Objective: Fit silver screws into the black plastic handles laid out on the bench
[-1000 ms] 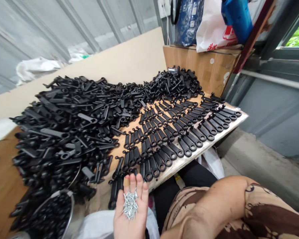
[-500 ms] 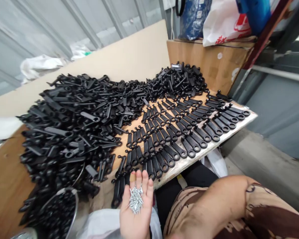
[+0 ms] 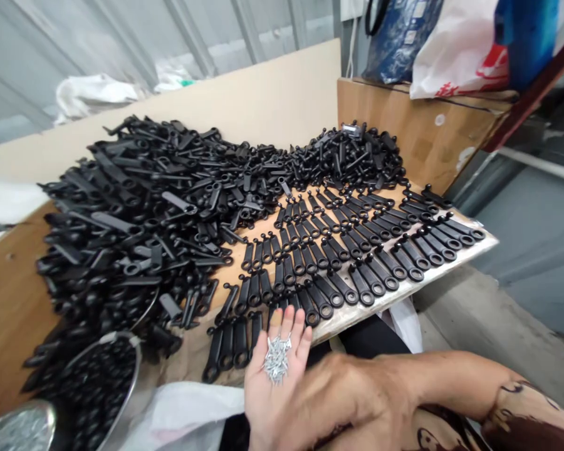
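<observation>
My left hand (image 3: 277, 391) is palm up at the bottom centre, a pile of small silver screws (image 3: 277, 360) on it; one finger has a tan wrap. My right hand (image 3: 343, 394) is beside and partly over the left palm's edge, its fingertips hidden and blurred. Rows of black handle-like parts (image 3: 324, 250), each with a ring end and a small knob, lie on the wooden board just beyond my hands. A large heap of similar black parts (image 3: 145, 207) covers the left and back of the board.
At the lower left stand a metal bowl (image 3: 134, 388) of black knobs and a round container (image 3: 51, 419) of small silver pieces. Bags (image 3: 451, 56) sit on a wooden box (image 3: 413, 125) at the back right. A pale panel (image 3: 282, 94) stands behind the heap.
My right hand has moved up and left to the left palm. My left hand sits slightly further right and higher in view. The camera view has shifted.
</observation>
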The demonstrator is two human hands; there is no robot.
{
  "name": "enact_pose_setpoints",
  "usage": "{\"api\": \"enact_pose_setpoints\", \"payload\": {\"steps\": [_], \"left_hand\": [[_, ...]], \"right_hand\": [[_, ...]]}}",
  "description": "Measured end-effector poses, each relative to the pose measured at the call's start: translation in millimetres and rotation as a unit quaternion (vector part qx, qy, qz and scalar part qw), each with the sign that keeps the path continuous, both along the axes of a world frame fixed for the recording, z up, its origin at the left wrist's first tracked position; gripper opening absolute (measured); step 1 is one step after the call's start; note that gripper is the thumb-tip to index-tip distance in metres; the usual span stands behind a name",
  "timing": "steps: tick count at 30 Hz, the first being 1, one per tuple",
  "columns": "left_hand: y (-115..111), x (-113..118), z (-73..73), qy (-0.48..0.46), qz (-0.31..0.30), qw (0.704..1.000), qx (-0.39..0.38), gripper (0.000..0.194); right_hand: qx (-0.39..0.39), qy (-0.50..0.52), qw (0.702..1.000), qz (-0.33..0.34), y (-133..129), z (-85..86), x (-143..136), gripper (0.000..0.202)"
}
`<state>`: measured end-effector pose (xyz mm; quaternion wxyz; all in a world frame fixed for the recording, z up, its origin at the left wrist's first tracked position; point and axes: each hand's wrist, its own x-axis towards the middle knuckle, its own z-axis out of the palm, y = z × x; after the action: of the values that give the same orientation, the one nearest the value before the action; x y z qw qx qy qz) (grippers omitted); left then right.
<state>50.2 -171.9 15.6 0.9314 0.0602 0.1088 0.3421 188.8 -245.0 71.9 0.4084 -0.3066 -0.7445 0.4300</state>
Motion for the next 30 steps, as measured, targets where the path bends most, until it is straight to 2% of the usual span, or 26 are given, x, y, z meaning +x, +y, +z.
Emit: {"api": "enact_pose_setpoints", "payload": {"steps": [2,5,10,15,18,21,26,28,30], "left_hand": [[-1.8,6.8,0.0,0.021,0.005,0.999,-0.025,0.046],[-2.2,17.0,5.2,0.037,0.021,0.995,-0.085,0.041],[0.4,21.0,7.0,0.039,0.023,0.992,-0.12,0.037],[0.2,11.5,-5.8,0.024,0.011,0.993,-0.117,0.039],[3.1,6.1,-12.0,0.0,0.011,0.989,-0.146,0.037],[8.9,3.1,-14.7,-0.008,0.01,0.986,-0.167,0.034],[21.1,2.4,-13.4,-0.018,0.007,0.988,-0.153,0.033],[26.0,2.9,-13.3,-0.019,0.026,0.989,-0.146,0.031],[31.0,3.0,-14.9,0.006,0.048,0.989,-0.141,0.031]], "right_hand": [[0.105,-0.121,0.982,-0.097,16.9,-1.3,12.6,0.019],[0.149,-0.26,0.934,-0.194,32.0,-7.1,19.5,0.021],[0.169,-0.333,0.912,-0.171,41.0,-20.7,8.9,0.02],[0.189,-0.357,0.9,-0.161,47.6,-35.7,-5.7,0.015],[0.208,-0.366,0.897,-0.138,53.3,-39.5,-9.2,0.014],[0.225,-0.379,0.89,-0.119,59.6,-34.9,-10.9,0.014],[0.214,-0.396,0.888,-0.095,74.5,-17.1,-6.2,0.015],[0.222,-0.383,0.889,-0.118,88.4,-11.5,7.9,0.017],[0.235,-0.382,0.876,-0.177,110.7,-9.0,32.4,0.018]]}}
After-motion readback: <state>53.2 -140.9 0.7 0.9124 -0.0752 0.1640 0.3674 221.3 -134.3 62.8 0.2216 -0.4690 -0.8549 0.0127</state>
